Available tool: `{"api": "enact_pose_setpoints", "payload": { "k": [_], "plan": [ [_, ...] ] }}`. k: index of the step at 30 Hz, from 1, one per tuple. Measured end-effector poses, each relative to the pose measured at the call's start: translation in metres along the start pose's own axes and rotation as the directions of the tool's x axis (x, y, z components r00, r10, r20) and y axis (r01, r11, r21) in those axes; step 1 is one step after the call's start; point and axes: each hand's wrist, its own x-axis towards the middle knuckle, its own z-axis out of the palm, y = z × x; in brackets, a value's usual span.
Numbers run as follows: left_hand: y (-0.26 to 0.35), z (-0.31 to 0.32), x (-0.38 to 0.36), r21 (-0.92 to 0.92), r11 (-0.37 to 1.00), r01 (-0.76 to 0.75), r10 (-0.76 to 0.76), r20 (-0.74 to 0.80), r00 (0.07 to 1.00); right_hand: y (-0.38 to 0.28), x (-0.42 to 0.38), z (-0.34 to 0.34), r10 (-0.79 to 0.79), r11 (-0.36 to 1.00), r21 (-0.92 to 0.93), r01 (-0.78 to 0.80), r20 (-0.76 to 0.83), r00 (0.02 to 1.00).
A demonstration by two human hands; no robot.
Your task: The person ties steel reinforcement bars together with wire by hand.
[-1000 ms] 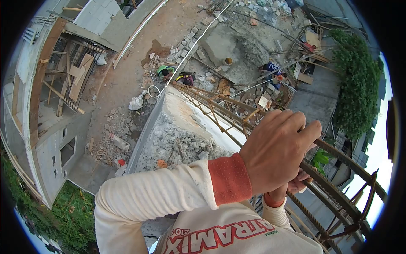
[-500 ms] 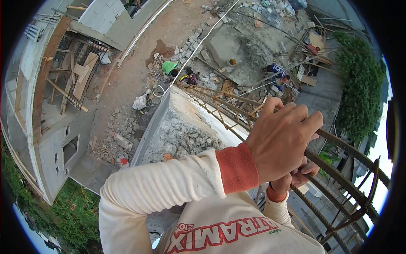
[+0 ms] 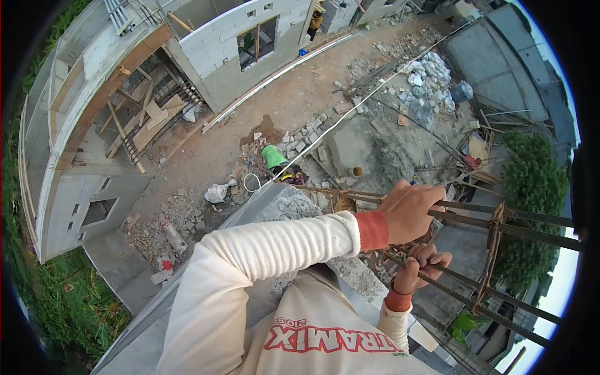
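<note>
A long cage of rusty ribbed rebar [image 3: 531,233], tied with square stirrups [image 3: 492,256], extends from the right side towards the wall. My left hand [image 3: 409,212], reaching across from the left in a cream sleeve with a red cuff, is closed around the cage's upper bars. Below it, my right hand [image 3: 425,265] has its fingers curled round a lower bar. The undersides of both grips are partly hidden. Beneath my arms is the rough broken concrete top of a wall [image 3: 281,209].
Far below, a person in green [image 3: 273,157] bends beside rubble. A white hose [image 3: 331,128] crosses the yard. Block buildings [image 3: 219,69] stand at left, with another person [image 3: 314,24] by a doorway. A bucket [image 3: 356,171] stands on grey ground; a tree [image 3: 531,194] grows at right.
My view has tilted up, showing more of the yard and buildings. The rebar cage now lies closer to level across the view. Both hands keep their grip on it.
</note>
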Motion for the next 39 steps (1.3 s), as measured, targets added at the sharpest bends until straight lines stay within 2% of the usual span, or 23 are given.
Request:
{"api": "enact_pose_setpoints", "payload": {
  "k": [5, 6, 9, 12, 14, 16, 18, 19, 20, 21, 22, 24, 25, 26, 29, 30, 33, 34, 36, 39],
  "plan": [
    [0.003, 0.002, 0.0, -0.014, 1.0, 0.014, -0.015, -0.038, 0.999, 0.003, -0.002, -0.002, -0.038, 0.997, 0.061, 0.037, 0.024, 0.999],
    [0.005, -0.001, 0.001, 0.008, 0.999, 0.044, -0.044, 0.017, 0.999, 0.001, 0.0, 0.0, -0.04, 0.995, 0.092, 0.038, 0.027, 0.999],
    [0.006, -0.002, 0.002, 0.07, 0.992, 0.11, -0.114, 0.058, 0.992, -0.009, 0.0, 0.001, -0.015, 0.993, 0.121, 0.01, 0.043, 0.999],
    [0.008, -0.008, 0.004, -0.004, 0.988, 0.152, -0.149, 0.145, 0.978, -0.001, 0.002, -0.005, -0.02, 1.0, 0.016, 0.019, 0.027, 0.999],
    [0.0, -0.006, 0.001, -0.091, 0.982, 0.168, -0.157, 0.115, 0.981, 0.004, 0.002, -0.006, -0.065, 0.998, 0.004, 0.065, 0.022, 0.998],
    [-0.001, -0.012, 0.003, -0.112, 0.97, 0.215, -0.191, 0.189, 0.963, -0.006, 0.0, 0.0, 0.01, 0.999, 0.037, -0.009, -0.018, 1.0],
    [0.005, -0.017, -0.001, -0.049, 0.966, 0.254, -0.24, 0.203, 0.949, -0.01, -0.002, -0.002, 0.029, 0.998, -0.058, -0.031, -0.028, 0.999],
    [0.016, -0.017, -0.002, -0.018, 0.956, 0.292, -0.283, 0.184, 0.941, -0.012, -0.004, -0.006, 0.058, 0.995, -0.086, -0.057, 0.015, 0.998],
    [0.007, -0.015, -0.004, -0.046, 0.956, 0.29, -0.278, 0.17, 0.945, -0.014, 0.001, -0.011, 0.083, 0.99, -0.119, -0.077, 0.042, 0.996],
    [0.008, -0.015, -0.006, -0.135, 0.941, 0.312, -0.288, 0.169, 0.943, -0.01, 0.0, -0.015, 0.042, 0.973, -0.229, -0.024, 0.071, 0.997],
    [0.017, -0.015, -0.008, -0.087, 0.946, 0.312, -0.297, 0.146, 0.944, -0.015, -0.001, -0.018, 0.029, 0.981, -0.193, -0.011, 0.088, 0.996],
    [0.001, -0.014, -0.01, -0.077, 0.975, 0.207, -0.197, 0.124, 0.973, -0.008, -0.001, -0.018, -0.022, 0.99, -0.134, 0.034, 0.093, 0.995],
    [0.016, -0.005, -0.015, -0.093, 0.948, 0.305, -0.303, 0.042, 0.952, 0.001, -0.005, -0.016, -0.056, 0.991, -0.113, 0.067, 0.095, 0.994],
    [0.004, -0.007, -0.017, -0.158, 0.958, 0.24, -0.229, 0.083, 0.97, 0.001, -0.007, -0.019, -0.04, 0.992, -0.119, 0.051, 0.098, 0.994],
    [-0.012, -0.006, -0.021, -0.164, 0.971, 0.177, -0.183, -0.023, 0.983, -0.006, -0.01, -0.013, -0.038, 0.994, -0.095, 0.054, 0.163, 0.986],
    [-0.005, -0.003, -0.022, -0.017, 0.994, 0.109, -0.109, -0.044, 0.993, -0.005, -0.011, -0.009, -0.057, 0.995, -0.067, 0.069, 0.16, 0.985],
    [-0.019, -0.006, -0.025, -0.015, 0.996, 0.09, -0.091, -0.074, 0.993, -0.011, -0.015, -0.008, -0.097, 0.993, -0.058, 0.106, 0.151, 0.984],
    [-0.024, -0.004, -0.024, -0.106, 0.994, 0.039, -0.048, -0.084, 0.995, -0.013, -0.017, -0.009, -0.099, 0.993, -0.05, 0.108, 0.159, 0.982],
    [-0.029, -0.008, -0.022, -0.14, 0.987, 0.085, -0.1, -0.109, 0.989, -0.019, -0.019, -0.013, -0.048, 0.998, -0.017, 0.054, 0.235, 0.971],
    [-0.023, -0.001, -0.024, -0.139, 0.988, 0.07, -0.091, -0.15, 0.985, -0.023, -0.024, -0.028, -0.263, 0.959, -0.05, 0.279, 0.206, 0.942]
  ]
}}
